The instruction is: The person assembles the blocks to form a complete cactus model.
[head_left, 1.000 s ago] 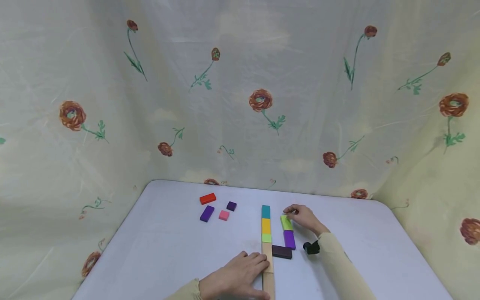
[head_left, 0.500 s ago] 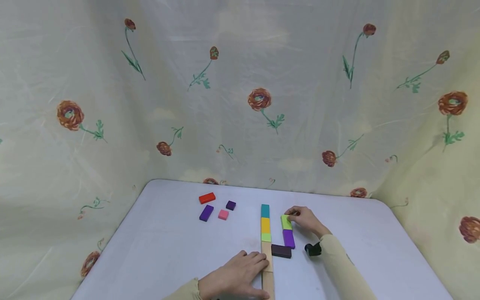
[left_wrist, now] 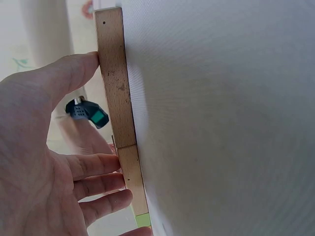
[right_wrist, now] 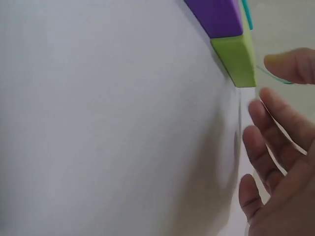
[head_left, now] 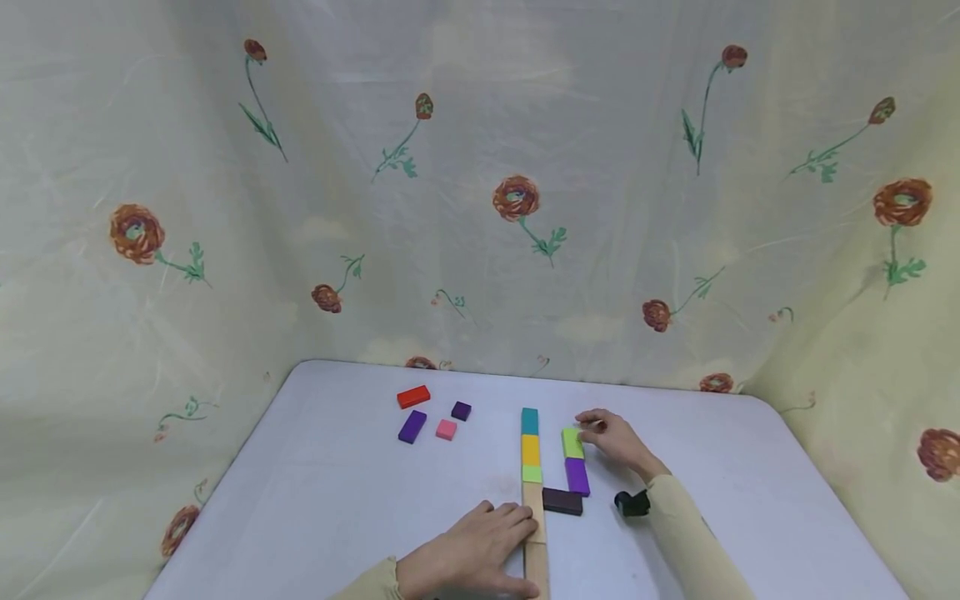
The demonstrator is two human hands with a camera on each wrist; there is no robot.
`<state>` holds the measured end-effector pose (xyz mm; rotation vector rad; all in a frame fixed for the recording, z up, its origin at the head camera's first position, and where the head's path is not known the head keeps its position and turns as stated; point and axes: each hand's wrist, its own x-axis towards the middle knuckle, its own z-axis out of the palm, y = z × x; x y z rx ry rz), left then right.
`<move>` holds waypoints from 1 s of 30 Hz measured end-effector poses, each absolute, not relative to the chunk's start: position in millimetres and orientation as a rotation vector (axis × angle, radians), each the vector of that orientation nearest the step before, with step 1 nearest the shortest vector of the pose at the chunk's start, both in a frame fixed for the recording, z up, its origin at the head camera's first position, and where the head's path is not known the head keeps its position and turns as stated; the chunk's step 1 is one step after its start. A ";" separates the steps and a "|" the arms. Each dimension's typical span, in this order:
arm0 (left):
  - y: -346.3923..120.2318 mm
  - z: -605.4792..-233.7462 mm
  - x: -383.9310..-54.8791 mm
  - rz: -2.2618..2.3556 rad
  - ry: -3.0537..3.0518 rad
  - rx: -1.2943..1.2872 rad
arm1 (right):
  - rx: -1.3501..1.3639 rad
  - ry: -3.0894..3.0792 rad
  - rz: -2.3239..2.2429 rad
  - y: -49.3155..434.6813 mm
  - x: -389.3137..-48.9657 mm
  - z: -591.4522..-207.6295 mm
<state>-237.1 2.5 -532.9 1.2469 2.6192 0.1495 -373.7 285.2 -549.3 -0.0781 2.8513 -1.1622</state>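
Observation:
My left hand (head_left: 483, 546) rests on two plain wooden blocks (left_wrist: 115, 78) laid end to end, thumb on the nearer one and fingertips on the farther. Their row continues with a small light green block (head_left: 532, 474), a yellow block (head_left: 531, 450) and a teal block (head_left: 530, 421). To its right, a lime green block (head_left: 572, 443) meets a purple block (head_left: 577, 477) end to end. A dark brown block (head_left: 562, 502) lies crosswise between the purple block and the row. Beside the lime block's far end, my right hand (head_left: 611, 437) holds nothing, thumb and fingers spread apart.
At the back left of the white table (head_left: 315, 500) lie a red block (head_left: 413, 397), a dark purple block (head_left: 412, 427), a pink block (head_left: 446, 430) and a small dark block (head_left: 461, 411). A flowered curtain (head_left: 465, 250) surrounds the table. A black wrist device (head_left: 632, 503) sits at the right sleeve.
My right hand has let go of the lime green block, drawn slightly right and spread its fingers. The left hand stays on the wooden blocks.

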 end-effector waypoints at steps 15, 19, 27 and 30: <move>2.8 -536.4 -237.3 0.150 2.626 1.234 | -0.217 2.732 -1.324 289.8 -326.5 -556.5; 2.3 -534.8 -236.7 0.145 2.630 1.230 | -0.201 2.707 -1.301 287.6 -321.1 -560.1; 3.0 -534.0 -237.0 0.140 2.637 1.243 | -0.154 2.738 -1.257 282.8 -317.8 -560.2; 3.1 -534.3 -237.7 0.139 2.630 1.252 | -0.123 2.743 -1.259 281.1 -315.8 -560.8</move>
